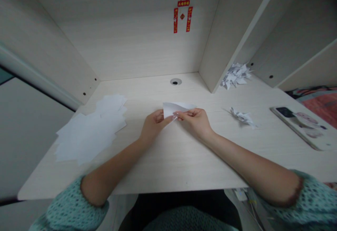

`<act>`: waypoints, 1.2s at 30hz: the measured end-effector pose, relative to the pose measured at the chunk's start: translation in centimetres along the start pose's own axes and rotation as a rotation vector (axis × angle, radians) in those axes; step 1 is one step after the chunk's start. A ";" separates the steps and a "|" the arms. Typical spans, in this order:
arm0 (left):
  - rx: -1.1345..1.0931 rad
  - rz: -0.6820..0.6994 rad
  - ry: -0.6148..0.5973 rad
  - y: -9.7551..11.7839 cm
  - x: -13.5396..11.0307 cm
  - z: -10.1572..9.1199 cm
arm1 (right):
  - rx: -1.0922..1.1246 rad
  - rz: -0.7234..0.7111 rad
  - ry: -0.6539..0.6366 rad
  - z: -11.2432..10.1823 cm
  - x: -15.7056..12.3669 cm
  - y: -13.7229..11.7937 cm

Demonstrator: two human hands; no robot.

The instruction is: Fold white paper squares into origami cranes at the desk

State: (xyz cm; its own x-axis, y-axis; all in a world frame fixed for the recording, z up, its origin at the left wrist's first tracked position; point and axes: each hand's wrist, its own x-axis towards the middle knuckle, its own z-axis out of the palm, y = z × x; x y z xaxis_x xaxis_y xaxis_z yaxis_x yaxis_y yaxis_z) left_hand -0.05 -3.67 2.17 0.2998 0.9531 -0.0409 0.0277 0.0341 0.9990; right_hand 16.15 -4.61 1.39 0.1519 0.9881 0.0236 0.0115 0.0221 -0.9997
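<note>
A small folded white paper [172, 108] sits just above the middle of the pale wooden desk [168, 160]. My left hand [154, 123] pinches its lower left edge with curled fingers. My right hand [195, 119] pinches the same paper from the right, thumb and fingertips pressed together on its lower fold. Both hands meet at the paper, knuckles close to the desk surface. Both forearms are bare, with teal knit sleeves pushed up near the elbows.
A loose stack of white sheets [89, 132] lies at the left. One folded paper figure [242, 117] rests to the right, and a pile of them [235, 76] sits in the right alcove. A phone [302, 125] lies at the far right. A cable hole [176, 81] is behind the hands.
</note>
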 end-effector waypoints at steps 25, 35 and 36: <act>0.299 -0.003 -0.006 -0.2 0.6 -0.4 | 0.104 0.093 0.046 -2.1 2.0 0.3; 0.314 0.033 -0.003 -0.4 0.4 -0.7 | 0.285 0.163 0.241 -3.4 3.6 0.5; 0.321 0.037 -0.001 -0.4 0.3 -0.8 | 0.309 0.147 0.315 -4.1 4.1 0.5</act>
State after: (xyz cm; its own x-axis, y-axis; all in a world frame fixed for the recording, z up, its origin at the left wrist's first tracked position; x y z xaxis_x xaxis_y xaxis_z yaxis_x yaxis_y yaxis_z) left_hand -0.68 -3.14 1.79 0.3069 0.9517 -0.0048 0.3160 -0.0972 0.9438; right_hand 20.82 -1.21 1.03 0.4229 0.8910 -0.1650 -0.3203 -0.0233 -0.9470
